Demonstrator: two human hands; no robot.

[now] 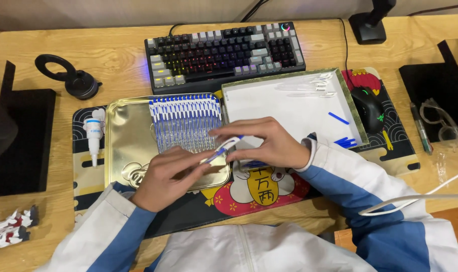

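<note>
Two bare hands met over the front edge of a gold-coloured metal tray point(123, 151). The left hand point(166, 176) and the right hand point(266, 143) both pinched a slim clear-barrelled pen with blue cap point(223, 147), the fingers of each closed on opposite ends so that it hung tilted just above the tray's near right corner.

Judging from that grip, the small pen could have slipped from the fingertips and rolled off the printed cartoon desk mat point(259, 194) toward the person's lap. A sleeve dragged across the tray could also have scattered the neat row of matching blue-capped pens point(186, 123) laid side by side in the tray's far half.

To the left, a small white bottle with a blue band point(93, 135) lay on the mat just beside the tray, close enough to be knocked by the left elbow. Right of the tray stood a shallow white-lined box lid with a green patterned rim point(357, 113), holding a few clear pen barrels point(307, 85) and loose blue caps point(338, 118); more blue caps point(345, 142) lay just outside its rim near the right wrist.

Farther back sat a black computer mouse point(368, 108), a black and grey backlit keyboard point(224, 53) and a black ring-topped stand point(73, 75) on the wooden desk point(113, 50).
</note>
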